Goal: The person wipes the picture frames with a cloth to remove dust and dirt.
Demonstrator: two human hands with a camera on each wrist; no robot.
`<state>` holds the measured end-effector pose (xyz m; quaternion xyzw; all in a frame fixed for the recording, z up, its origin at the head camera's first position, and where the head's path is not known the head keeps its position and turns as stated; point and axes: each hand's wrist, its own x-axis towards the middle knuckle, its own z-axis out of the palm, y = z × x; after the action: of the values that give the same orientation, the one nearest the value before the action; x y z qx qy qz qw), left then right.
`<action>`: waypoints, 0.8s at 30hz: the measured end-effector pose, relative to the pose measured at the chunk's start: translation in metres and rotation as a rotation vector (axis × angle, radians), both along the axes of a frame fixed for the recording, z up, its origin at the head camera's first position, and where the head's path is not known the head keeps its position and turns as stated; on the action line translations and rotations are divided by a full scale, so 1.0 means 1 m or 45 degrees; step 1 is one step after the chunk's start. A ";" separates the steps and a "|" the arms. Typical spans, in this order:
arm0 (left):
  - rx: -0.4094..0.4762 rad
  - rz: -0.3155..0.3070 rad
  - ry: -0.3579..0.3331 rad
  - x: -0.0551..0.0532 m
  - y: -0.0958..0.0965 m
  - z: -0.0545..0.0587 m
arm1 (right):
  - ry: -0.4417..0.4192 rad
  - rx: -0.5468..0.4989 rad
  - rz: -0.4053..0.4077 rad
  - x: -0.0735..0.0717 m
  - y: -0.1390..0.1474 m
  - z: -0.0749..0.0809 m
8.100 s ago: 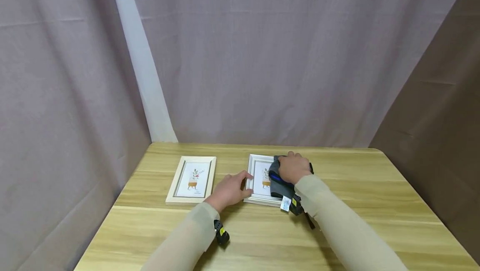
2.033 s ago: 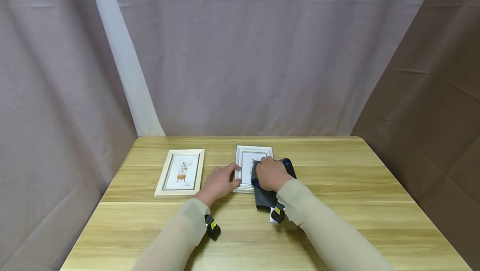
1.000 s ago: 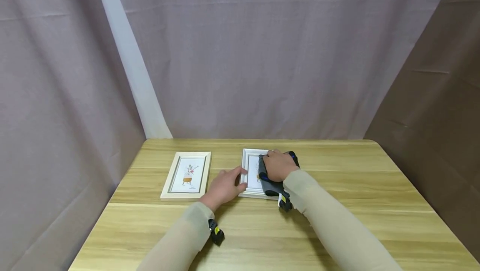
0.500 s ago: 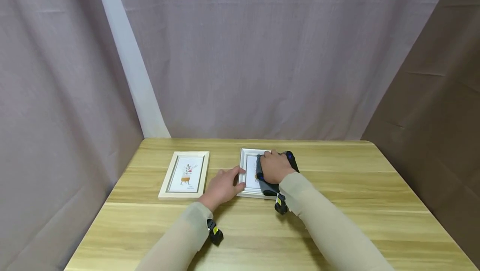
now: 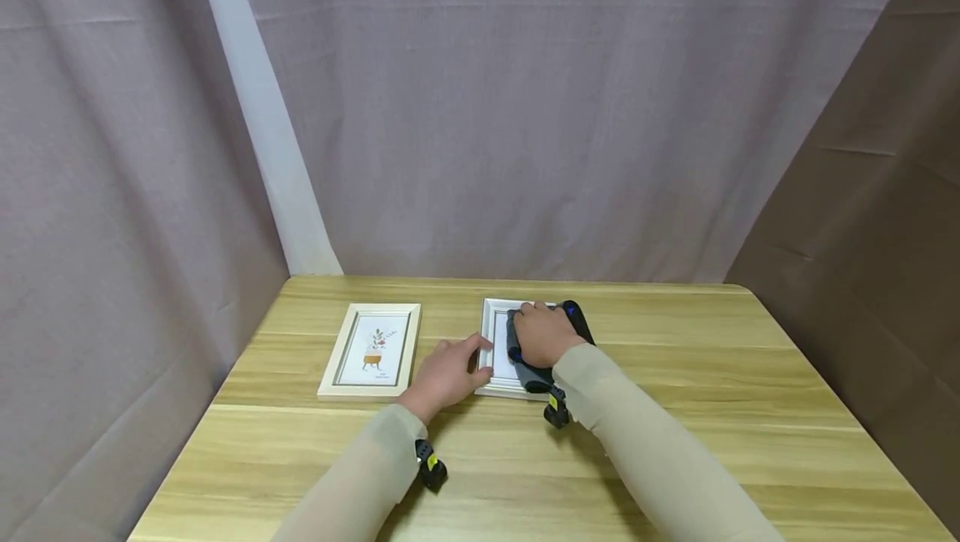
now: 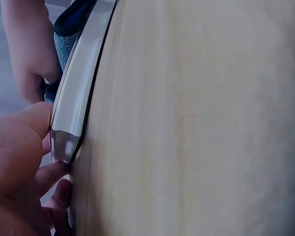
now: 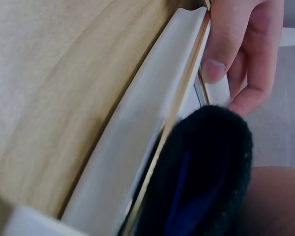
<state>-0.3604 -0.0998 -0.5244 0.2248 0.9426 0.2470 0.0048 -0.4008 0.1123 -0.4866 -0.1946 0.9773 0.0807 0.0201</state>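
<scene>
On the table lies a white picture frame (image 5: 491,313), its left rim between the thumb and fingers of my left hand (image 5: 447,371). My right hand (image 5: 545,333) grips a folded dark grey cloth (image 5: 534,377) with blue inside and presses it over the glass, hiding most of the picture. In the left wrist view, the left thumb lies at the upper edge of the frame (image 6: 78,98), fingers at its corner and side. The right wrist view has the cloth's rolled fold (image 7: 211,162) beside the frame edge, the left hand (image 7: 241,49) beyond it.
A second, cream picture frame (image 5: 339,350) with a potted-plant drawing lies to the left, close to the left wrist. The wooden table (image 5: 675,425) reaches back to a grey-mauve curtain (image 5: 465,150). Black wrist cameras (image 5: 432,469) hang below both sleeves.
My right hand has slid the cloth back and forth over the white frame, and lately leftward, covering the drawing that showed before. My left hand keeps its place on the rim.
</scene>
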 end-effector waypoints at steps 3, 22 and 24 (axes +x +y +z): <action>-0.008 0.002 0.016 -0.002 -0.001 -0.001 | 0.011 -0.004 0.017 -0.003 -0.006 0.000; 0.004 -0.005 0.034 -0.003 0.008 -0.006 | -0.014 -0.095 0.020 -0.014 -0.007 -0.002; 0.007 -0.002 0.034 -0.003 0.009 -0.007 | -0.031 -0.121 0.010 -0.015 -0.006 -0.003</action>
<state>-0.3630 -0.0909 -0.5312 0.2288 0.9417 0.2465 -0.0082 -0.4161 0.1064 -0.4892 -0.2000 0.9790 0.0320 0.0224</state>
